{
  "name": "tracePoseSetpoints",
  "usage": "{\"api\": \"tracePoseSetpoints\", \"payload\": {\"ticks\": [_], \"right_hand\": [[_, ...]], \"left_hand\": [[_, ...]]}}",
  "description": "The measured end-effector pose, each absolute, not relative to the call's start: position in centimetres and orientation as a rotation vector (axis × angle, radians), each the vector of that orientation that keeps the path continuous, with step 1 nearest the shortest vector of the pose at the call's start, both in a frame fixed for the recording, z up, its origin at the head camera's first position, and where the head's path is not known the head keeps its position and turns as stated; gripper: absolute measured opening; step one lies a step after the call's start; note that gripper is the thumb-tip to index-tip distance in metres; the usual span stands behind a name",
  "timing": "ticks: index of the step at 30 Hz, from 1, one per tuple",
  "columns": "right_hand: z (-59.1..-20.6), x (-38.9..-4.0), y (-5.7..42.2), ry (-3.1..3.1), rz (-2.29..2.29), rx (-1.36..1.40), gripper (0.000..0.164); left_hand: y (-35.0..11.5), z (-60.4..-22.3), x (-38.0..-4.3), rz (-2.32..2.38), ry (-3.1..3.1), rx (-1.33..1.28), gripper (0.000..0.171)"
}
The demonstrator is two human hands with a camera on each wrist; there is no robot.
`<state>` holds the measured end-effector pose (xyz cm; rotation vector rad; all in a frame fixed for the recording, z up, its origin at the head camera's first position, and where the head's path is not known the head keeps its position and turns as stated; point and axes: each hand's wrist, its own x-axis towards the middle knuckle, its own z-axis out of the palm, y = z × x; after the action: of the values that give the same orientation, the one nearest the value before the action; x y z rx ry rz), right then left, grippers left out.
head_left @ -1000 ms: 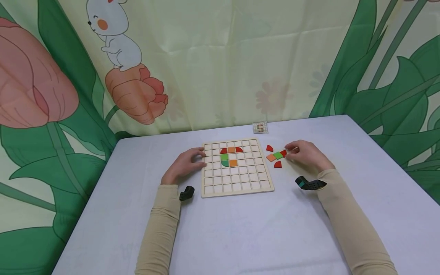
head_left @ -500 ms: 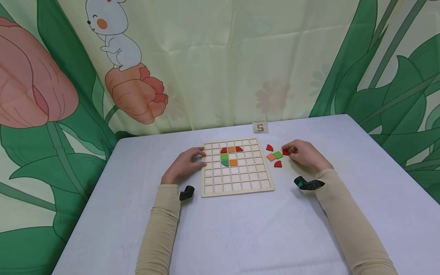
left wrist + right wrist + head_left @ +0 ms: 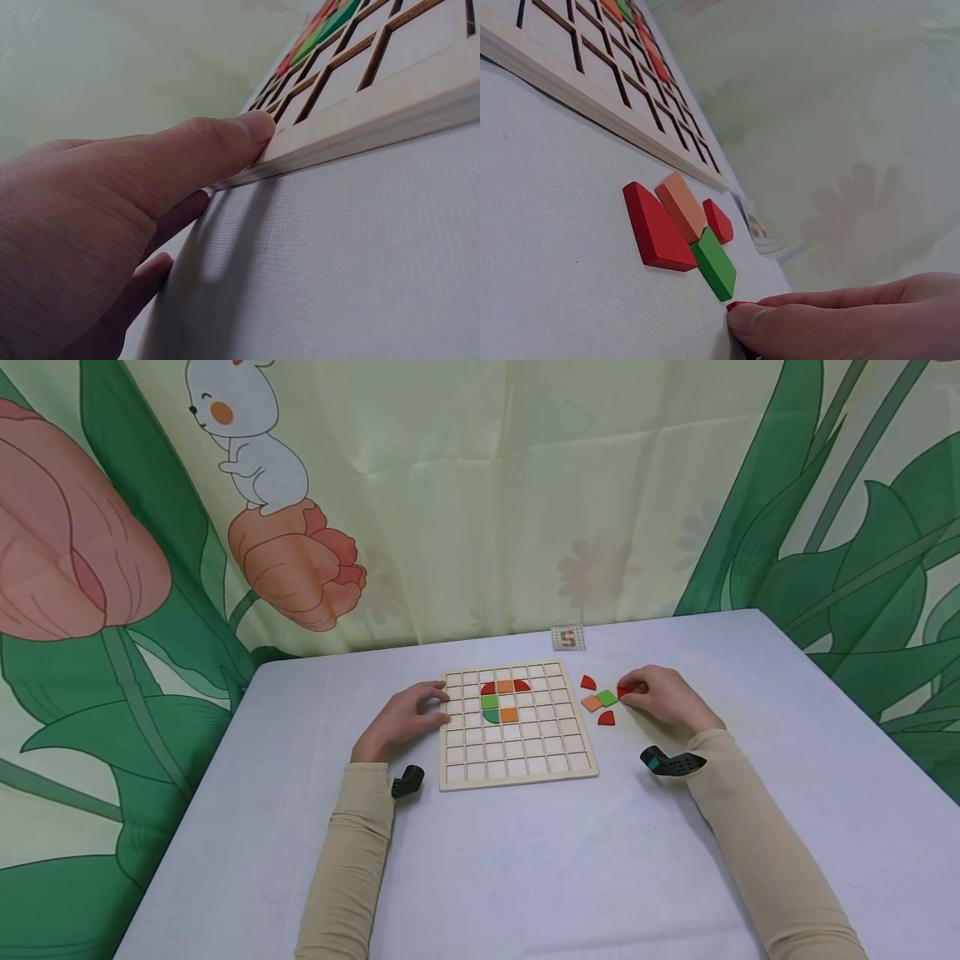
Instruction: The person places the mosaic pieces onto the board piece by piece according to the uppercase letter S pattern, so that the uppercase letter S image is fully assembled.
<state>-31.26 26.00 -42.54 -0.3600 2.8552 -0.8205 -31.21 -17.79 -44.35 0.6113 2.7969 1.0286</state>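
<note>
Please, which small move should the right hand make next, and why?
Probably carry the red piece toward the board: the right hand pinches it beyond the board's right edge, many grid cells are unfilled, and the left hand touches the opposite edge.

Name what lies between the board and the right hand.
Between board and right hand, the head view shows an orange tile, a green tile and two red tiles.

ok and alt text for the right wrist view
A right hand pinches a red piece at the lower right, near a green piece, an orange piece and two more red pieces lying on a white cloth. Part of a wooden grid board holding coloured tiles shows at the upper left, with a pale backdrop behind.
</note>
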Motion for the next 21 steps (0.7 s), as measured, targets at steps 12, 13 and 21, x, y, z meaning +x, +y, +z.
{"api": "tracePoseSetpoints", "payload": {"ticks": [12, 13, 21], "right_hand": [[-41.5, -30.8, 23.9, 2.875, -0.863, -0.403, 0.03], [-41.4, -30.7, 23.4, 2.866, -0.871, -0.418, 0.029], [-40.8, -29.6, 18.6, 2.808, -0.91, -0.606, 0.026]], "left_hand": [[-17.8, -44.2, -31.1, 1.035, 2.795, 0.599, 0.036], [-17.8, -44.2, -31.1, 1.034, 2.795, 0.598, 0.036], [-17.8, -44.4, -31.2, 1.014, 2.803, 0.601, 0.036]]}}
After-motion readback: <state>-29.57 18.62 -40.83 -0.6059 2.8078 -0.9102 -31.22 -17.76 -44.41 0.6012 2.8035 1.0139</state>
